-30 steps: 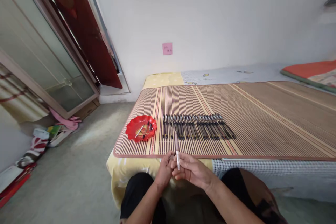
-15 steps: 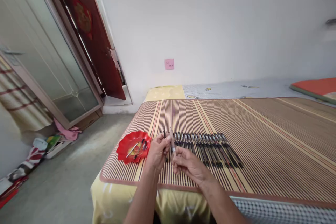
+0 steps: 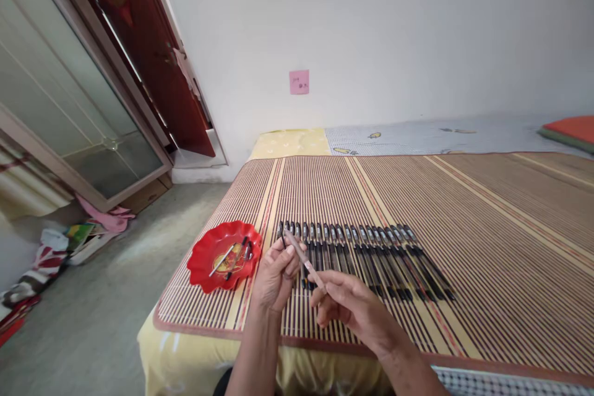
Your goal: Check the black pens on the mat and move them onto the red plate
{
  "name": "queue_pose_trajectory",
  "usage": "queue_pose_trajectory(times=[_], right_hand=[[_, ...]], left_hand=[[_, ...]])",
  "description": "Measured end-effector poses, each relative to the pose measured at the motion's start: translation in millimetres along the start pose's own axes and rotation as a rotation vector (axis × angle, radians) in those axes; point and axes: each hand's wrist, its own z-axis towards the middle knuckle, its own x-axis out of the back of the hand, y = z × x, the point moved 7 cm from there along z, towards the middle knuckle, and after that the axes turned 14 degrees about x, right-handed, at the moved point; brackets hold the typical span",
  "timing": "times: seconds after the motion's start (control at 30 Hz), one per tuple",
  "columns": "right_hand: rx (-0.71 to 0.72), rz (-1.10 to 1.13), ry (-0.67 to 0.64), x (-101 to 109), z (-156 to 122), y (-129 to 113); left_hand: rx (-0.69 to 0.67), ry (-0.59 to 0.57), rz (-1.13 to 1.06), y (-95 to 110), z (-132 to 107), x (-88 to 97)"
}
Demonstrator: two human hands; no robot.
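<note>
My right hand [image 3: 355, 306] pinches the lower end of a pale, see-through pen barrel [image 3: 304, 258], tilted up to the left. My left hand [image 3: 277, 275] is closed, with a thin black pen part [image 3: 281, 234] sticking up from its fingers. Its thumb lies against or close beside the barrel; I cannot tell whether it grips that too. Just behind both hands, several black-capped pens [image 3: 346, 253] lie side by side in a row on the striped mat [image 3: 464, 229]. My hands hide some of the pens at the row's left end.
Left of my hands sits a red scalloped dish [image 3: 199, 266] holding a white stick [image 3: 221, 261], a dark pen-like piece and small black bits. The mat lies on a bed with a yellow cover [image 3: 185, 352]. A pink note [image 3: 299, 81] is on the wall.
The barrel has gone from nearly upright to a slant, its lower end swung right with my right hand. The view has tipped down and come closer to the row.
</note>
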Motion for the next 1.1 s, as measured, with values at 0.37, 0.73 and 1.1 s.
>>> queue_pose_trajectory(times=[0.37,0.73,1.1], right_hand=[[0.071,-0.128,0.061,6.3,-0.4,-0.2],[0.036,-0.125,-0.063,-12.8,-3.1,14.2],[0.084,-0.203,-0.031,-9.0,-2.0,7.0]], left_hand=[[-0.047,0.071,-0.039,-1.5,-2.7,0.8],[0.151,-0.024,0.115,-16.9,-8.6,-15.4],[0.179,-0.033,0.199,-19.8,-10.3,-19.5]])
